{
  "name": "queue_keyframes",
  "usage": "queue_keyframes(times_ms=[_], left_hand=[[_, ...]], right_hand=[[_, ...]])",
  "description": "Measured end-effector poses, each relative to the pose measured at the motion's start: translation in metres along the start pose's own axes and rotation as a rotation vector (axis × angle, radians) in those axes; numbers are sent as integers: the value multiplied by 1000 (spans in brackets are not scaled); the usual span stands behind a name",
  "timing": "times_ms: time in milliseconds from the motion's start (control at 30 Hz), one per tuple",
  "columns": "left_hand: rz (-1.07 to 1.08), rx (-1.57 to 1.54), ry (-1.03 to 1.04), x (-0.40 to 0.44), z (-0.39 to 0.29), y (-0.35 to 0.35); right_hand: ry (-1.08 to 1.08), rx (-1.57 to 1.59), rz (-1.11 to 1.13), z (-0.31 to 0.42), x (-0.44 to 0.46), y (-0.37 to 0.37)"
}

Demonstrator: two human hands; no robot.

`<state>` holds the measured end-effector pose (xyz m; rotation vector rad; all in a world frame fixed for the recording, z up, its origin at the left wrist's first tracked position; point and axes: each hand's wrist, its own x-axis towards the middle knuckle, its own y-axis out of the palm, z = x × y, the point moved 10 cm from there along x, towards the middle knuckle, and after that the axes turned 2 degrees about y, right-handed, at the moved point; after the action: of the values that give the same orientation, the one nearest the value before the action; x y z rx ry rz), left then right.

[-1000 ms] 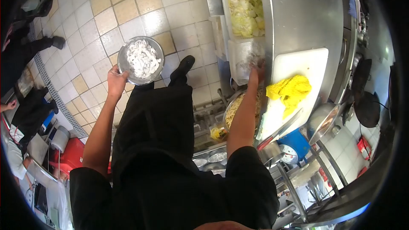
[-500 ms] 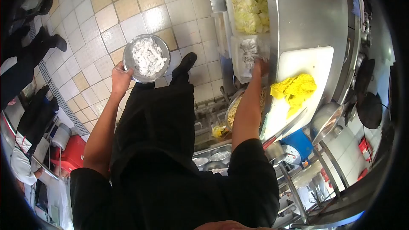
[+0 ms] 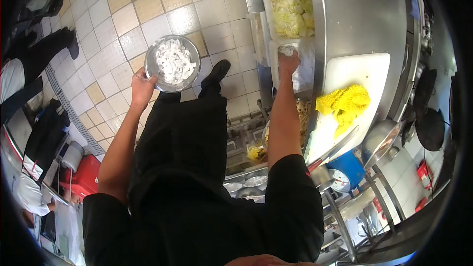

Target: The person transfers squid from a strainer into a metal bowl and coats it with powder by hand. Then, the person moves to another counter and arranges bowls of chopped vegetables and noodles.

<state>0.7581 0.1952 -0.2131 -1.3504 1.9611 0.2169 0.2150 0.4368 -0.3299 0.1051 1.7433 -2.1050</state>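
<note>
OK, the round, shiny grey bowl [image 3: 152,60], prob. metal, is held over the pale tiled floor [image 3: 148,7], just ahead of the black cloth apron [image 3: 177,143]; L grip [image 3: 143,88] is closed on its near-left rim. Wall looks stiff, so it prob. won't flex or break; wt. seems modest, but a one-sided rim hold likely lets the load tip it, & a palm under the base'd be steadier. Smooth rim may get slippery w/ powder, so a dry, clean bit is best. The lumpy, white powder-coated pieces [image 3: 173,61] inside look soft, loose & easy to spill, so keep it lvl. R grip [image 3: 289,62] is down in the translucent white rectangular plastic tub [image 3: 305,69], at a small white clump [image 3: 286,49]; can't tell if it's grasping any, b/c the fingertips are unclear.
</note>
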Motion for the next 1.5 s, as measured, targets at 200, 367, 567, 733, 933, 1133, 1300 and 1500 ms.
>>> queue_keyframes(times_ms=[200, 367, 567, 733, 933, 1133, 1300, 1500], left_hand=[[-35, -5, 4, -7, -1, -1], [11, -10, 35, -4, -2, 7], [23, -4, 27, 2, -2, 20], [30, -14, 48, 2, -5, 28], [62, -28, 70, 1, -18, 38], [67, -45, 69, 10, -11, 49], [85, 4, 60, 9, -12, 55], [115, 21, 79, 11, -4, 70]], right_hand=[[296, -108, 172, -57, 10, -54], [146, 315, 15, -99, -1, -58], [162, 397, 107, -19, -21, -9], [63, -9, -61, -14, -8, -15], [356, 75, 316, -91, 12, -43], [198, 328, 31, -75, -13, -59], [9, 45, -58, 21, -16, -24], [-43, -43, -42, -16, -2, -28]])
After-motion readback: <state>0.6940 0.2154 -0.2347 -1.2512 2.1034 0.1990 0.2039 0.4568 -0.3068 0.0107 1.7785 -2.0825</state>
